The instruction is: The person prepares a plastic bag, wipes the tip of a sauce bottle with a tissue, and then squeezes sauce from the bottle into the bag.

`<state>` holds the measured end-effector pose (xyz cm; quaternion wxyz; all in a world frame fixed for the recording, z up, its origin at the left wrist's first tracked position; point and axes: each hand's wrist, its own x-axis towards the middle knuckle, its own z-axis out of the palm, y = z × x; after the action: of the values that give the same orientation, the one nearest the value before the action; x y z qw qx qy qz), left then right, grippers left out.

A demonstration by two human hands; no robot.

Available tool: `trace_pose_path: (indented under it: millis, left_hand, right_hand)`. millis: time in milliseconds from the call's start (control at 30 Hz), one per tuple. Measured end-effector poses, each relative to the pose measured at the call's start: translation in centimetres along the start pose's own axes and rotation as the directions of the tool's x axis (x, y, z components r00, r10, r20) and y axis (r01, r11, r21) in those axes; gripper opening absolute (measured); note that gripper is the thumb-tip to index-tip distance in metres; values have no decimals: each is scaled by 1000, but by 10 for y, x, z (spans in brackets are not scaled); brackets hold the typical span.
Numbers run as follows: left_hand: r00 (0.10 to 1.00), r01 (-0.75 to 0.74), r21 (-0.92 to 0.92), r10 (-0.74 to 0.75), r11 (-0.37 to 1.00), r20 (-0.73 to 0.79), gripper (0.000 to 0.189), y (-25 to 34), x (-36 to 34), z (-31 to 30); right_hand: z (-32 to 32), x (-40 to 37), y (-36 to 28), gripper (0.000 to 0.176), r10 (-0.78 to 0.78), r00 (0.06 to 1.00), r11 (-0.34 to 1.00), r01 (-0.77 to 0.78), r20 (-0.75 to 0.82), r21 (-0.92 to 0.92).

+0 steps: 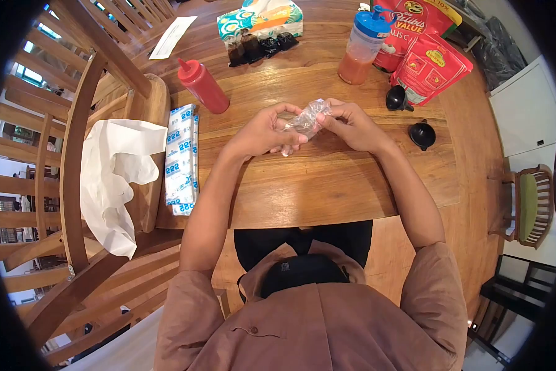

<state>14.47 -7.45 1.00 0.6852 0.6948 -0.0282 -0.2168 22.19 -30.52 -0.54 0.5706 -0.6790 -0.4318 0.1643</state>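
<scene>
Above the wooden table (290, 198), a crumpled clear plastic bag (315, 115) is between my two hands. My left hand (273, 130) has its fingers curled around the left end of the plastic. On the other end, my right hand (353, 127) pinches it between thumb and fingers. Nearest to my left hand stands a red squeeze bottle (205, 88). Beyond my right hand is a bottle with a blue lid (359, 52), partly filled with orange-red sauce. Two small black cups (422, 135) lie to the right, one of them close to the red pouches.
Red pouches (430, 69) stand at the back right. A tissue box (259, 18) with dark sachets (259, 48) in front sits at the back. Blue-and-white packs (181, 162) lie at the left edge. A white plastic bag (105, 185) rests on a wooden chair (157, 117).
</scene>
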Motion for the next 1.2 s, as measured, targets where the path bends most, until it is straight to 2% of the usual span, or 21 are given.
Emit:
trace_pose_path:
  millis: [133, 200, 233, 300, 333, 400, 533, 600, 700, 767, 833, 867, 900, 967, 1000, 1100, 1200]
  left_hand:
    - [997, -16, 83, 9, 996, 81, 53, 2, -6, -2]
    - [988, -153, -89, 153, 984, 1, 46, -4, -3, 1]
    - [988, -152, -88, 153, 984, 2, 46, -4, -1, 2]
    - [970, -210, -92, 196, 973, -143, 36, -3, 2, 2]
    - [970, -210, -91, 196, 973, -143, 36, -4, 1, 1]
    - [996, -83, -10, 83, 997, 30, 25, -5, 0, 0]
    - [991, -129, 50, 130, 990, -15, 21, -9, 1, 1]
    - [978, -181, 33, 183, 983, -98, 19, -12, 4, 3]
    - [976, -187, 43, 190, 981, -101, 18, -14, 5, 4]
    - [978, -180, 40, 183, 983, -97, 18, -14, 5, 4]
    - [980, -175, 38, 178, 984, -92, 19, -11, 4, 5]
    - [976, -204, -32, 200, 979, -85, 23, -10, 3, 7]
    - [972, -230, -103, 223, 968, -79, 29, -10, 3, 9]
    - [972, -226, -110, 216, 968, -95, 35, -12, 7, 12]
    - [972, -219, -118, 206, 969, -112, 42, -10, 7, 14]
    - [969, -209, -181, 179, 961, -171, 49, -5, 7, 22]
    - [961, -212, -91, 191, 973, -200, 47, -7, 8, 21]
  right_hand:
    - [-2, -2, -6, 24, 23, 999, 999, -22, 35, -24]
    - [-4, -3, -5, 24, 16, 999, 1000, -16, 33, -3]
    - [-6, -4, -4, 24, 26, 996, 1000, -26, 89, 5]
    - [-5, -5, -4, 24, 35, 989, 999, -37, 143, 14]
    - [-2, -4, -6, 24, -8, 987, 1000, 6, 161, 15]
    - [-2, -4, -9, 24, -52, 982, 999, 50, 180, 15]
    - [-2, -4, -12, 23, 38, 974, 999, -35, 221, -20]
    - [-3, -5, -12, 23, 58, 975, 998, -56, 215, -13]
    - [-6, -4, -10, 24, 108, 969, 994, -102, 221, -40]
    - [-5, -3, -9, 25, 7, 981, 1000, -10, 194, 17]
    - [-5, -3, -6, 26, 50, 985, 998, -54, 162, 20]
    - [-4, -2, -5, 26, 95, 987, 995, -99, 130, 26]
    - [-3, -2, -7, 26, 95, 987, 995, -99, 129, 25]
    - [1, 0, -10, 28, 90, 993, 993, -95, 71, 70]
    - [1, 0, -10, 28, 90, 993, 993, -95, 71, 70]
    - [5, 1, -5, 30, 81, 993, 990, -90, 90, 107]
    - [8, -1, 2, 32, 29, 998, 999, -31, 52, 30]
